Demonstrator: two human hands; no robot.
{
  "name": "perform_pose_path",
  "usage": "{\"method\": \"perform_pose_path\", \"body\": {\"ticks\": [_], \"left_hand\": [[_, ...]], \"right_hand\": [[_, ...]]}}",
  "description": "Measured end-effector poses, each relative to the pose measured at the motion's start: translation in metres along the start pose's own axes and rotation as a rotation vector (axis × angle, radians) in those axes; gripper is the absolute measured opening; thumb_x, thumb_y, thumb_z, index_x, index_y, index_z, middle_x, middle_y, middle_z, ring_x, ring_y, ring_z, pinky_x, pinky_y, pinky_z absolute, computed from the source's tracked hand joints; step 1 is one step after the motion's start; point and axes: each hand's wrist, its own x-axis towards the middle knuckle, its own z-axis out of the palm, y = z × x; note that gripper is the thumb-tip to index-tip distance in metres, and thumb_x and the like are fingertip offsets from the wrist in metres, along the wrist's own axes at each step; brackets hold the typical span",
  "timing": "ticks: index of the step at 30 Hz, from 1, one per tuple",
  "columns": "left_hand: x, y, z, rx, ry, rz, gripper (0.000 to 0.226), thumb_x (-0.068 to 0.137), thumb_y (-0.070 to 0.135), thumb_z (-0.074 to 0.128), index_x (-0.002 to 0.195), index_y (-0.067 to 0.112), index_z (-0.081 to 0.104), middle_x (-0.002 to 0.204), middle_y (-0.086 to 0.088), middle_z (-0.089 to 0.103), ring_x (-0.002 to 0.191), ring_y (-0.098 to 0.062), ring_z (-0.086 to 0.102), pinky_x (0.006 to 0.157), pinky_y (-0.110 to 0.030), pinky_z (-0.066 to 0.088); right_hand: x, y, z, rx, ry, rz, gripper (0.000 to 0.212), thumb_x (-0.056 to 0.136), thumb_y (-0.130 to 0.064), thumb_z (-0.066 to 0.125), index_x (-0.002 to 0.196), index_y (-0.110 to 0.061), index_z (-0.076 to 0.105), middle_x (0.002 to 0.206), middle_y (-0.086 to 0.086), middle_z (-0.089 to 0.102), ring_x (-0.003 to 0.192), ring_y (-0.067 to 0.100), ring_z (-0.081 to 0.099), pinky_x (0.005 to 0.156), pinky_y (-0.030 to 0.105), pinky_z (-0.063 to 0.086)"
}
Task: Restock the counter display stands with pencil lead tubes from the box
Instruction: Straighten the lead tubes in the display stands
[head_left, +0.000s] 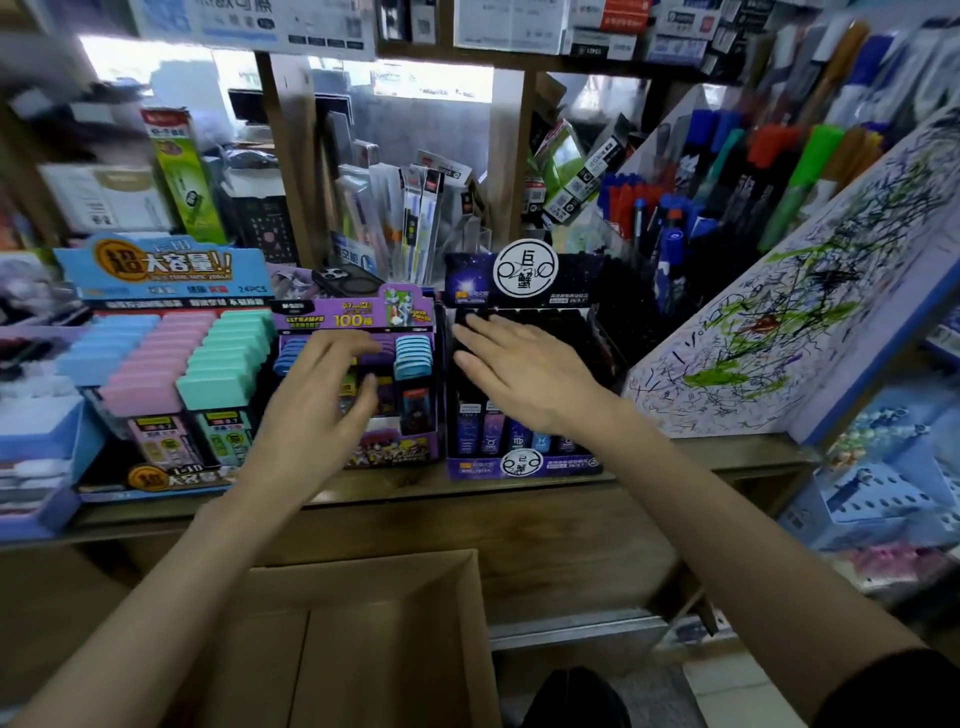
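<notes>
Now our right hand (524, 371) is flat, fingers spread, over the tubes (519, 434) in the dark stand (571, 465). Our left hand (317, 395) curves over the purple stand (395, 452); whether it pinches a tube we cannot tell. Both stands sit on the counter (675, 457), with the box (363, 649) open below.

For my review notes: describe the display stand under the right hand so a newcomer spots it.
On the wooden counter, it is the rightmost stand, next to the scribbled board. Unlike the pastel stand and the purple stand, it is dark and starry, with a round white emblem on top.
</notes>
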Motion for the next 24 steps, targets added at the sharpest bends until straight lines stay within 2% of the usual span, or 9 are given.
{"method": "perform_pose_path", "body": {"ticks": [3, 6, 10, 12, 14, 17, 20, 24], "left_hand": [[-0.009, -0.020, -0.020, 0.080, -0.041, -0.006, 0.027, 0.090, 0.004, 0.055, 0.116, 0.002, 0.057, 0.120, -0.014, 0.053, 0.113, -0.027, 0.051, 0.093, -0.032, 0.037], [-0.015, -0.039, -0.041, 0.161, -0.041, -0.020, 0.027, 0.088, 0.004, 0.058, 0.115, 0.002, 0.058, 0.119, -0.016, 0.055, 0.110, -0.032, 0.052, 0.091, -0.041, 0.042], [-0.021, -0.063, -0.061, 0.222, -0.035, -0.064, 0.027, 0.087, 0.004, 0.058, 0.114, 0.001, 0.059, 0.119, -0.018, 0.057, 0.111, -0.037, 0.052, 0.091, -0.047, 0.041], [-0.024, -0.072, -0.066, 0.263, -0.036, -0.073, 0.029, 0.087, 0.005, 0.059, 0.116, 0.001, 0.059, 0.121, -0.019, 0.057, 0.112, -0.038, 0.051, 0.093, -0.048, 0.040], [-0.025, -0.080, -0.067, 0.314, -0.038, -0.079, 0.032, 0.087, 0.007, 0.061, 0.118, -0.001, 0.059, 0.123, -0.020, 0.056, 0.113, -0.040, 0.051, 0.094, -0.051, 0.039], [-0.025, -0.089, -0.065, 0.385, -0.057, -0.078, 0.038, 0.086, 0.010, 0.064, 0.122, -0.002, 0.057, 0.127, -0.022, 0.055, 0.115, -0.042, 0.051, 0.095, -0.055, 0.039], [-0.026, -0.093, -0.060, 0.415, -0.075, -0.057, 0.040, 0.086, 0.012, 0.064, 0.124, -0.001, 0.056, 0.129, -0.019, 0.056, 0.119, -0.038, 0.052, 0.097, -0.052, 0.037], [-0.028, -0.097, -0.060, 0.440, -0.062, -0.016, 0.040, 0.085, 0.013, 0.065, 0.123, 0.001, 0.057, 0.126, -0.017, 0.059, 0.115, -0.036, 0.055, 0.095, -0.051, 0.039]], "right_hand": [[0.001, -0.003, -0.007, -0.005, -0.009, 0.000, 0.058, 0.098, -0.051, 0.016, 0.149, -0.023, 0.019, 0.157, -0.001, 0.017, 0.145, 0.019, 0.011, 0.117, 0.037, 0.010], [0.006, -0.025, -0.011, -0.009, 0.180, -0.080, 0.053, 0.099, -0.045, 0.031, 0.143, -0.017, 0.036, 0.150, 0.003, 0.036, 0.139, 0.021, 0.028, 0.112, 0.035, 0.019], [0.022, -0.050, -0.006, -0.144, 0.206, -0.134, 0.036, 0.096, -0.036, 0.047, 0.123, -0.015, 0.057, 0.123, 0.003, 0.060, 0.117, 0.023, 0.051, 0.099, 0.036, 0.035], [0.027, -0.050, -0.004, -0.173, 0.215, -0.115, 0.029, 0.095, -0.036, 0.049, 0.110, -0.017, 0.065, 0.107, 0.001, 0.065, 0.105, 0.023, 0.055, 0.092, 0.035, 0.038], [0.029, -0.049, 0.000, -0.165, 0.249, -0.093, 0.026, 0.094, -0.035, 0.051, 0.104, -0.018, 0.069, 0.100, 0.001, 0.067, 0.101, 0.023, 0.054, 0.089, 0.034, 0.037], [0.029, -0.052, 0.007, -0.128, 0.323, -0.026, 0.023, 0.093, -0.031, 0.055, 0.100, -0.014, 0.069, 0.097, 0.003, 0.067, 0.100, 0.024, 0.053, 0.089, 0.033, 0.036], [0.028, -0.059, 0.011, -0.153, 0.319, 0.018, 0.022, 0.093, -0.029, 0.054, 0.102, -0.012, 0.066, 0.099, 0.005, 0.065, 0.101, 0.024, 0.051, 0.089, 0.033, 0.036], [0.026, -0.068, 0.009, -0.162, 0.332, -0.012, 0.029, 0.093, -0.022, 0.052, 0.118, -0.009, 0.060, 0.118, 0.008, 0.060, 0.115, 0.026, 0.048, 0.099, 0.035, 0.034]]}}
